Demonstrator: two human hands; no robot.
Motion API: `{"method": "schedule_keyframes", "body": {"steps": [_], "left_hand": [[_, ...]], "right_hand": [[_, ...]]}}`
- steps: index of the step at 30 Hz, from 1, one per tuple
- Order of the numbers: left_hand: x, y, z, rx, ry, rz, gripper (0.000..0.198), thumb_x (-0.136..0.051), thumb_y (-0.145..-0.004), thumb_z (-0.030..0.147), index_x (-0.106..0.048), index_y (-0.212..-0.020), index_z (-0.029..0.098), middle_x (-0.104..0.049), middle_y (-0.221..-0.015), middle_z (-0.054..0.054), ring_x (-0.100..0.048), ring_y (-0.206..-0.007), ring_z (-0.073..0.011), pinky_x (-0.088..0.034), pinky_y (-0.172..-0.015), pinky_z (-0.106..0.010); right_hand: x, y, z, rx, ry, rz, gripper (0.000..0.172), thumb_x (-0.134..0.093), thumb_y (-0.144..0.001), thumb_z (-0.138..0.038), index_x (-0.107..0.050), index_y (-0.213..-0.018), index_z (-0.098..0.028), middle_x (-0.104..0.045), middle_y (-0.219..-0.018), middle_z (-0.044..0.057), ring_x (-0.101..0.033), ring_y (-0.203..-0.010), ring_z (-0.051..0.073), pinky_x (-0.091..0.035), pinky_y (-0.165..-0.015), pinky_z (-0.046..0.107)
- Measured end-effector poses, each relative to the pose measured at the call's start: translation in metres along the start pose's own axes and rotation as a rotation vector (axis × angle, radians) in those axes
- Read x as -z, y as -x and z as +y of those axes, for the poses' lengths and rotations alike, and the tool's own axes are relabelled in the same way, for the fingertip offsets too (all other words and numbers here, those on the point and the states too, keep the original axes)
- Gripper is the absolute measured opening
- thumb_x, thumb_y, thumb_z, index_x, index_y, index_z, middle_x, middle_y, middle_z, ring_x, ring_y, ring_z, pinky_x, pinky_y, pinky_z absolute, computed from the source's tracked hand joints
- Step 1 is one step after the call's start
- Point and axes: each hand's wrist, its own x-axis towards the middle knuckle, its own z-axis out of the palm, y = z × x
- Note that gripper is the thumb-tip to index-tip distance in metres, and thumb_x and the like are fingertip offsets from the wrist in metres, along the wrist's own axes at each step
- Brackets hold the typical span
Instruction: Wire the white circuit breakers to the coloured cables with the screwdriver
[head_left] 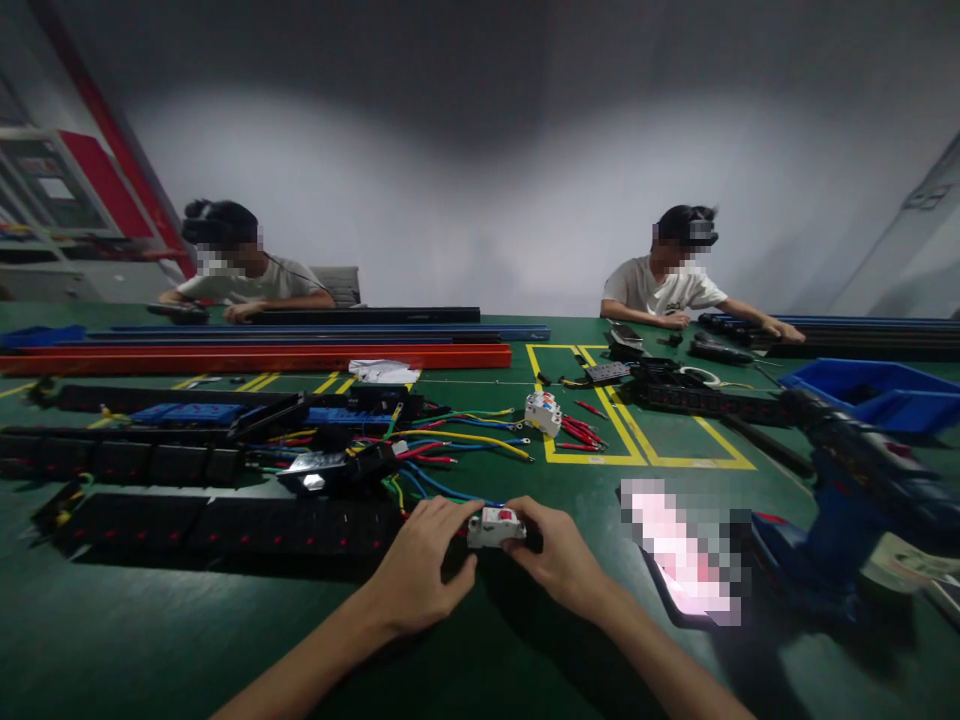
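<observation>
A small white circuit breaker (495, 528) with a red switch sits between my hands, just above the green tabletop. My right hand (559, 555) grips its right end between thumb and fingers. At the breaker's left end is my left hand (420, 570), its fingers curled and the thumb lower down. A bit of red shows by those fingers, but what they pinch is hidden. Several coloured wires (427, 485) run behind the left hand from a black socket strip (247, 535). Farther off stand more white breakers (542, 412) beside short red wires (581, 430).
A phone (679, 560) and a blue cordless drill (825, 530) lie at right, near a blue bin (874, 392). More black strips (150, 458) and orange rails (262, 358) stretch across the left. Two people (247, 280) sit across the table.
</observation>
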Motion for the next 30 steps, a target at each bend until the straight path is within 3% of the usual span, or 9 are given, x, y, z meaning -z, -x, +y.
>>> {"method": "schedule_keyframes", "body": {"steps": [5, 11, 19, 25, 30], "left_hand": [[-0.014, -0.001, -0.007, 0.043, 0.122, 0.014, 0.045, -0.052, -0.09, 0.019, -0.048, -0.134, 0.025, -0.059, -0.126, -0.006, -0.052, -0.115, -0.0235, -0.042, -0.102, -0.043], [-0.021, 0.001, -0.018, 0.09, 0.172, -0.01, 0.056, -0.047, -0.09, 0.013, -0.04, -0.143, 0.027, -0.054, -0.133, -0.006, -0.05, -0.121, -0.0229, -0.039, -0.109, -0.045], [-0.022, 0.004, -0.013, 0.151, 0.214, -0.062, 0.068, -0.04, -0.094, 0.014, -0.018, -0.155, 0.031, -0.051, -0.136, -0.008, -0.048, -0.123, -0.0239, -0.031, -0.114, -0.052], [-0.024, 0.003, -0.013, 0.185, 0.181, -0.056, 0.073, -0.044, -0.094, 0.016, -0.011, -0.157, 0.03, -0.054, -0.132, -0.009, -0.05, -0.118, -0.0248, -0.038, -0.109, -0.051], [-0.029, 0.002, -0.019, 0.128, 0.098, -0.044, 0.066, -0.043, -0.093, 0.015, -0.022, -0.154, 0.029, -0.056, -0.129, -0.009, -0.053, -0.114, -0.0249, -0.04, -0.107, -0.051]], "right_hand": [[-0.001, -0.001, 0.001, 0.008, 0.017, 0.018, 0.031, -0.061, -0.078, -0.011, -0.062, -0.106, -0.023, -0.068, -0.1, -0.001, -0.061, -0.09, 0.016, -0.043, -0.079, 0.024], [-0.002, 0.0, -0.001, -0.027, 0.006, 0.007, 0.031, -0.06, -0.079, -0.012, -0.062, -0.108, -0.023, -0.068, -0.102, 0.0, -0.062, -0.091, 0.017, -0.044, -0.079, 0.024], [-0.008, 0.0, 0.005, -0.029, -0.032, 0.031, 0.037, -0.057, -0.08, -0.011, -0.062, -0.113, -0.026, -0.068, -0.109, -0.002, -0.063, -0.097, 0.016, -0.045, -0.084, 0.024], [-0.006, 0.0, 0.001, -0.039, -0.044, 0.02, 0.043, -0.056, -0.079, -0.01, -0.062, -0.119, -0.025, -0.068, -0.115, 0.0, -0.063, -0.104, 0.018, -0.047, -0.088, 0.025], [-0.002, 0.002, -0.001, -0.028, 0.021, 0.024, 0.048, -0.059, -0.078, -0.011, -0.062, -0.123, -0.025, -0.066, -0.122, 0.002, -0.062, -0.11, 0.02, -0.046, -0.097, 0.03]]}}
